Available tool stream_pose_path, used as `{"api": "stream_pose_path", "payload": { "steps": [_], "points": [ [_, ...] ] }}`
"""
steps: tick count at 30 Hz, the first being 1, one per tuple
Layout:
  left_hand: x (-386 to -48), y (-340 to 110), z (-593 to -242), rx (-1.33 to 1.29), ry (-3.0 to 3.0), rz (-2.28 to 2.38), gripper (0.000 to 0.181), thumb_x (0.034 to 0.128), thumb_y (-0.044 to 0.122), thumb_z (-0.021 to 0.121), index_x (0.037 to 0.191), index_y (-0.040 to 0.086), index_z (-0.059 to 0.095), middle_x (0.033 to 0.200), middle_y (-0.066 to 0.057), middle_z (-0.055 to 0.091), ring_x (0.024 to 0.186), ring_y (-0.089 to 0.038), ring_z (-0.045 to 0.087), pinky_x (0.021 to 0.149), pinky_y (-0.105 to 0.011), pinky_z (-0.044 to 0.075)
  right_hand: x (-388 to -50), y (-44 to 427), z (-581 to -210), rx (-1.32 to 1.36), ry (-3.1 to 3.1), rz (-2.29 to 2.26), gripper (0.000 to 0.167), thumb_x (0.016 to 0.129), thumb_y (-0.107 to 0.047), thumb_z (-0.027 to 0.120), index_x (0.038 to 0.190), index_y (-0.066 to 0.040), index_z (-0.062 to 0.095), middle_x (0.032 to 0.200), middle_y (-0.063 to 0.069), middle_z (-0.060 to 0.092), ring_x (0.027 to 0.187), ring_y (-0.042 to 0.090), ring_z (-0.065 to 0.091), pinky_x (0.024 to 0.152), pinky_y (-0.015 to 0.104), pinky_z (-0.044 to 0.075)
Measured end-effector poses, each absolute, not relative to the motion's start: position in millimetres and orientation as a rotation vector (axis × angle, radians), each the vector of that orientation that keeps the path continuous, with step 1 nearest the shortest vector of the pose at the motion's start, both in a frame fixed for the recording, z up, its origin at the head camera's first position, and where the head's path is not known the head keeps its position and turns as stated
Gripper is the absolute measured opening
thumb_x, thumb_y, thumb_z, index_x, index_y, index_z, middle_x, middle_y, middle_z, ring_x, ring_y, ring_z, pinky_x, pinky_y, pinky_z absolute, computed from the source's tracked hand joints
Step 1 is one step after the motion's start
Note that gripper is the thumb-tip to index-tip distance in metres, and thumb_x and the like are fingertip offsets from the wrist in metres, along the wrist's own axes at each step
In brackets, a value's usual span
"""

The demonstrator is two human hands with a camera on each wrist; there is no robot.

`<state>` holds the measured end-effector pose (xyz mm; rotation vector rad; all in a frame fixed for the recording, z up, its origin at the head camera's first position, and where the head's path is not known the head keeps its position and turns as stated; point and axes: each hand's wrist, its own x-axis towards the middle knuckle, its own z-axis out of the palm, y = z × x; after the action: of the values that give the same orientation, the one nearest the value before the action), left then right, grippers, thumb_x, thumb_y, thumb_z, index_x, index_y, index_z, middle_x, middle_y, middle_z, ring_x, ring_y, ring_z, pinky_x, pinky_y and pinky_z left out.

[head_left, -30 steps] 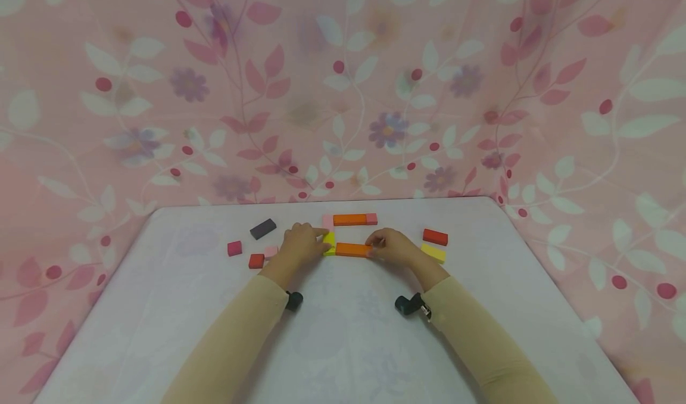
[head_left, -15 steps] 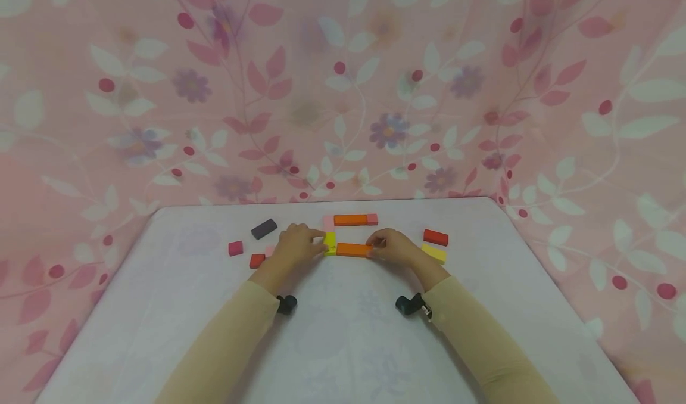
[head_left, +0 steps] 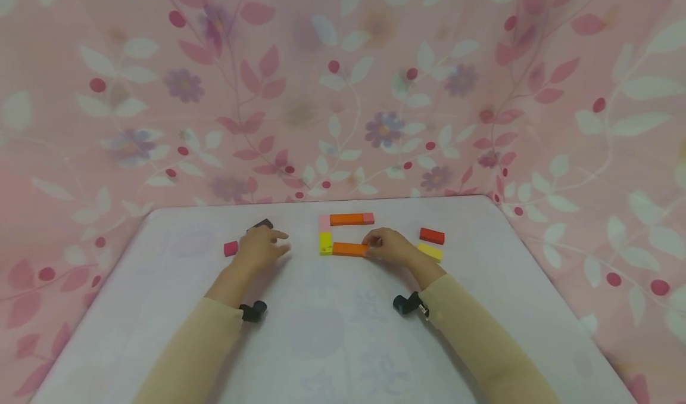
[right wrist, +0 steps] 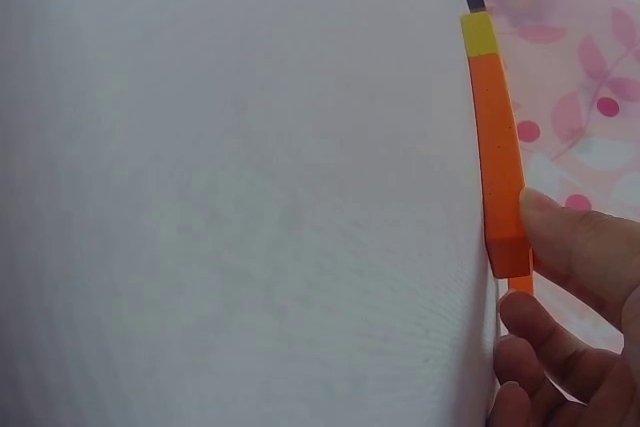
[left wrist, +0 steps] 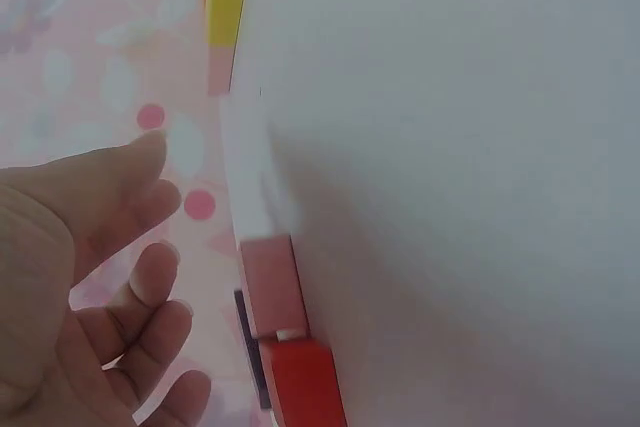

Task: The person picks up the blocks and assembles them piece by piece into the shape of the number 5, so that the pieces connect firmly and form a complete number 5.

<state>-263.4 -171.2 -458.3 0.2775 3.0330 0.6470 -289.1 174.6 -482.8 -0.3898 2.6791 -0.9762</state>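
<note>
My right hand (head_left: 393, 246) stays at the right end of the near orange block (head_left: 348, 249), a long flat bar. In the right wrist view the thumb touches this block, with curled fingers by its end. A yellow block (head_left: 326, 243) abuts its left end, and a pink block (head_left: 325, 223) stands behind the yellow one. My left hand (head_left: 256, 250) hovers on the left with nothing in it, fingers spread. In the left wrist view a small pink block (left wrist: 272, 285) and a red block (left wrist: 305, 382) lie beside it; the head view hides them behind that hand.
A far orange block (head_left: 346, 219) with a small pink block (head_left: 368, 218) at its end forms the back row. Left lie a dark grey block (head_left: 262, 224) and a magenta cube (head_left: 230, 249). Right lie a red block (head_left: 432, 236) and a yellow block (head_left: 430, 252).
My left hand has let go of the yellow block and moved left, over the small red and pink blocks. My right hand has kept its place at the orange block.
</note>
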Motion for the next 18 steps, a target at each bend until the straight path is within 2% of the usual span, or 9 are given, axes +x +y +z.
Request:
{"api": "stream_pose_path", "payload": {
  "steps": [7, 11, 15, 18],
  "points": [
    [-258.4, -197.4, -460.6, 0.294, 3.063, 0.744, 0.035, 0.0897, 0.027, 0.072, 0.12, 0.009, 0.074, 0.105, -0.019, 0.073, 0.105, -0.045, 0.06, 0.085, -0.056, 0.049, -291.2, 175.0, -481.9, -0.377, 2.673, -0.966, 0.021, 0.088, -0.025, 0.078, 0.107, -0.02, 0.072, 0.109, 0.0, 0.064, 0.104, 0.023, 0.055, 0.098, 0.042, 0.046],
    [-258.7, -203.9, -467.5, 0.305, 3.093, 0.709, 0.035, 0.0881, 0.029, 0.075, 0.118, 0.011, 0.075, 0.1, -0.016, 0.073, 0.101, -0.045, 0.061, 0.08, -0.059, 0.048, -291.6, 175.3, -481.3, -0.366, 2.673, -0.963, 0.021, 0.088, -0.025, 0.079, 0.107, -0.02, 0.072, 0.11, 0.0, 0.064, 0.104, 0.023, 0.055, 0.099, 0.041, 0.046],
    [-259.0, -206.7, -471.9, 0.293, 3.11, 0.665, 0.036, 0.087, 0.031, 0.076, 0.118, 0.013, 0.075, 0.095, -0.012, 0.072, 0.095, -0.043, 0.061, 0.074, -0.056, 0.046, -290.1, 174.4, -480.3, -0.356, 2.664, -0.969, 0.02, 0.089, -0.025, 0.078, 0.107, -0.02, 0.072, 0.109, 0.0, 0.064, 0.104, 0.023, 0.055, 0.098, 0.041, 0.046],
    [-256.9, -208.5, -469.9, 0.245, 3.089, 0.67, 0.036, 0.0874, 0.033, 0.076, 0.118, 0.013, 0.075, 0.098, -0.013, 0.071, 0.097, -0.043, 0.061, 0.076, -0.056, 0.045, -289.8, 173.4, -480.6, -0.359, 2.664, -0.967, 0.02, 0.088, -0.025, 0.078, 0.107, -0.02, 0.072, 0.109, 0.001, 0.063, 0.103, 0.023, 0.054, 0.097, 0.04, 0.046]
  ]
}}
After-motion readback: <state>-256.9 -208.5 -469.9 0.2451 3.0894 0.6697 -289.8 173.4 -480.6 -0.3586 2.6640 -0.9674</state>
